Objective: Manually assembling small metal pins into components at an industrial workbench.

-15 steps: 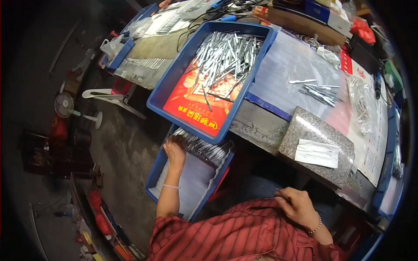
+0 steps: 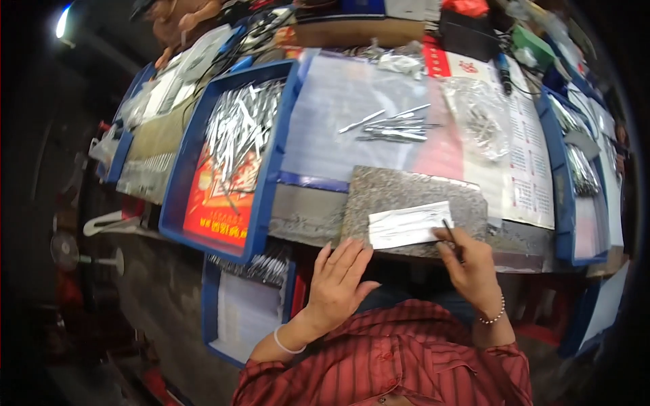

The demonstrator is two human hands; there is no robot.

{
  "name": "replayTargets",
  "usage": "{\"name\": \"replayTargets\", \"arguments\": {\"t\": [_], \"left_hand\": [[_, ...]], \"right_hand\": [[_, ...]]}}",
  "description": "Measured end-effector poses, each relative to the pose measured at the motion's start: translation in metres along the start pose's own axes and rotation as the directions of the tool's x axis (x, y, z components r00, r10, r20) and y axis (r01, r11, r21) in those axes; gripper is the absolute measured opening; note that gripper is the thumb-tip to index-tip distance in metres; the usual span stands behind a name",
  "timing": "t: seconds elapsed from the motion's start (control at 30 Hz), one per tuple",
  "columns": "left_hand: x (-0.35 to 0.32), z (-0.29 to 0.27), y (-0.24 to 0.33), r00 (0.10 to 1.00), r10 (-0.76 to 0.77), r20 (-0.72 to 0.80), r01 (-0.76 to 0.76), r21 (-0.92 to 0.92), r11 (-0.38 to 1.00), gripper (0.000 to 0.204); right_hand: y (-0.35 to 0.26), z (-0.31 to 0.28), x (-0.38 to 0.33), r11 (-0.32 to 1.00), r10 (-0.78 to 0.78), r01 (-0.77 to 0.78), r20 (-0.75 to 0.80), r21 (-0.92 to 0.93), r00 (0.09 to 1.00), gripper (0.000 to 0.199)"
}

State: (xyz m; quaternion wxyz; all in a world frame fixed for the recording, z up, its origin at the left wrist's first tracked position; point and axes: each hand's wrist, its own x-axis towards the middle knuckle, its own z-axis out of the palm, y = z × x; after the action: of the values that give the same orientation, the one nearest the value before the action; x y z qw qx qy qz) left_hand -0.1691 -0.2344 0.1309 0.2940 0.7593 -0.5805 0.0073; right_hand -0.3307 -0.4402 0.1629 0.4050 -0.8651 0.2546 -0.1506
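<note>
"Rod (image 2: 447,227), dark, slim, quantity one: where is it sitting?"

"Right hand (image 2: 470,267) is pinching it between thumb and fingers, over the stone slab (image 2: 379,186), toward that slab's near right corner. Whether its tip is touching the cloth, I'm not managing to tell."

"Cloth (image 2: 405,226), or possibly paper: white, folded, oblong?"

"Lying along the slab's near edge, its right end sitting just beside the rod."

"Left hand (image 2: 342,274)?"

"Extending its fingers flat, nothing showing in its grasp. Fingertips are overlapping the slab's near left corner in view; contact is staying unclear to me."

"Handling notes?"

"Rod: looking light and stiff, probably slippery if smooth metal. I'm recommending a pinch at mid-length. Cloth: looking soft, light and prone to rumpling; I'm favouring a short end, with a flat palm steadying the other."

"Further stock?"

"Loose pile of thin metal pieces (image 2: 399,126), resting on a clear plastic sheet (image 2: 325,149) beyond the slab's far edge. Blue tray (image 2: 272,159), standing left of the sheet and holding many more, heaped toward its far end. Blue crate (image 2: 210,304), sitting below the table's near edge, carrying dark, slim pieces along its far side."
</note>
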Motion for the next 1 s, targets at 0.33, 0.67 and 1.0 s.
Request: {"name": "replayTargets", "arguments": {"t": [0.33, 0.67, 1.0], "left_hand": [[0.037, 0.013, -0.007, 0.983, 0.083, 0.165, -0.094, 0.059, 0.994, 0.059], [0.186, 0.012, -0.087, 0.989, -0.058, -0.137, 0.057, -0.014, 0.998, 0.027], [0.206, 0.052, -0.153, 0.974, -0.225, -0.013, 0.221, 0.252, 0.942, 0.016]], "right_hand": [[0.014, -0.01, -0.013, 0.978, -0.021, 0.029, -0.041, 0.206, 0.999, 0.018], [0.035, -0.003, -0.016, 0.922, -0.067, 0.115, -0.141, 0.369, 0.988, 0.009], [0.03, -0.01, -0.012, 0.932, -0.021, 0.046, -0.074, 0.36, 0.997, 0.011]]}}
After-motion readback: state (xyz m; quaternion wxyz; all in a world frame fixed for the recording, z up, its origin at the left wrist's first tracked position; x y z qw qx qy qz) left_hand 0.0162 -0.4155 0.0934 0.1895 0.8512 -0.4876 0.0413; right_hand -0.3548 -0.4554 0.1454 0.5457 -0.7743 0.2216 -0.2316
